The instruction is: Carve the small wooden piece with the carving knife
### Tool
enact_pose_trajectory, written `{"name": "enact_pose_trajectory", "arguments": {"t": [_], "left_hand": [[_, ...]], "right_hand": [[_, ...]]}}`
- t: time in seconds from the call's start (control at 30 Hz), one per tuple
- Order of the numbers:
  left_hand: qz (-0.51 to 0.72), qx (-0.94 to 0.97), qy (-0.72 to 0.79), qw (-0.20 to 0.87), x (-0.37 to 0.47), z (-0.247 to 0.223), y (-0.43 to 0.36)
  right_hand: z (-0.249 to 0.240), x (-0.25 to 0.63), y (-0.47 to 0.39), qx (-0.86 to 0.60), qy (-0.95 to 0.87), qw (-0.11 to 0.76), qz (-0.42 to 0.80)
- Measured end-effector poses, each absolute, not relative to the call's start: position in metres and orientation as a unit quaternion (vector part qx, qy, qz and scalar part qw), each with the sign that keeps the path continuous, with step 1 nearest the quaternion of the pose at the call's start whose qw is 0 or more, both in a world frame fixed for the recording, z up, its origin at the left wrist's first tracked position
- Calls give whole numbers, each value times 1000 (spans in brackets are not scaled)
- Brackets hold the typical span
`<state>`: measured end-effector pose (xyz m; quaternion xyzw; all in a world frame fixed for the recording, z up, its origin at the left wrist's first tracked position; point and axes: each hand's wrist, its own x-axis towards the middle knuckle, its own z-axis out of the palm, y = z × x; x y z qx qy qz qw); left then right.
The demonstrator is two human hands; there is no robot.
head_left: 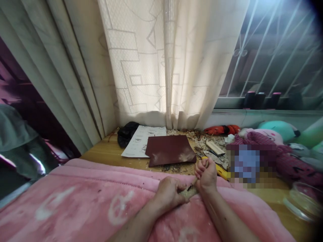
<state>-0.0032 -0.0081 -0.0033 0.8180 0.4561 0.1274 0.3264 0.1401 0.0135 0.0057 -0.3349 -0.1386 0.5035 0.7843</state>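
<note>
Near the middle of the lower view, my left hand (169, 192) is closed around a pale tan, textured piece (188, 193) above the pink blanket (101, 198). To its right, my right hand (207, 175) is curled in a fist around a thin tool, whose dark narrow tip touches or nearly touches the tan piece. Most of the tool is hidden by the fingers. Just beyond the hands lies a dark red sheet (169, 149), partly over a white printed sheet (136, 141).
Shavings (186, 133) litter the wooden table (101, 153). A yellow tool (222, 172) and a cream-handled item (215, 148) lie beyond my right hand. A black bag (127, 133) sits back left; plush toys (267, 134) and a glass bowl (302, 201) are right.
</note>
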Motion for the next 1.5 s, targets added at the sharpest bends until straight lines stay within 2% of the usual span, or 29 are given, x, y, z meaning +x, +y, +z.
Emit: {"name": "enact_pose_trajectory", "arguments": {"t": [0.13,0.43,0.83,1.2,1.5], "left_hand": [[125,820,459,317,-3,-4,-8],[129,824,451,317,-2,1,-9],[123,829,456,300,-3,-2,-9],[122,826,450,316,-3,-1,-8],[126,826,449,317,-3,2,-10]], "right_hand": [[3,142,17,-317,-156,771,530],[-3,143,20,-387,-86,790,468],[2,144,25,-269,-127,740,603],[-5,144,25,-340,-58,773,533],[-5,151,30,-230,-40,714,660]]}}
